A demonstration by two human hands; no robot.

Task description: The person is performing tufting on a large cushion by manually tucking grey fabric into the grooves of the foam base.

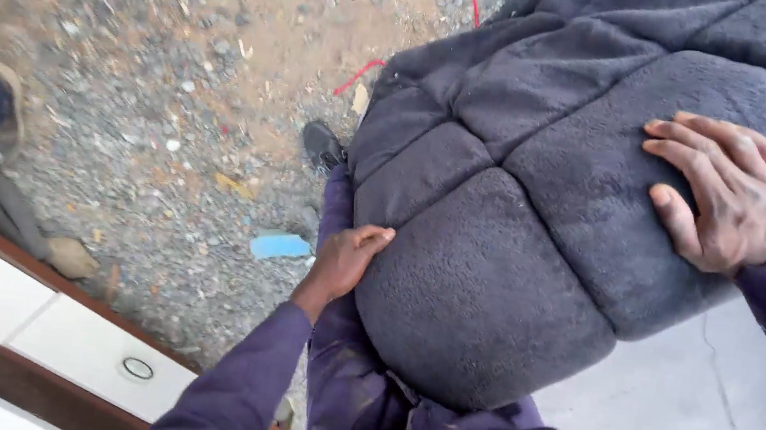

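A big dark grey padded cushion (549, 189), stitched into bulging panels, fills the right half of the head view and rests against my purple-clad legs. My left hand (346, 258) presses flat against its lower left edge, fingers together. My right hand (726, 190) lies spread on the upper right panel, palm down, fingers apart. Neither hand wraps around anything; both push on the fabric.
Gravel and dirt ground (166, 112) with litter lies to the left, with a blue scrap (280, 246) and a red cord (364, 71). A white and brown drawer unit (34, 315) stands at lower left. A pale slab (680, 391) lies at lower right. My black shoe (323, 145) shows.
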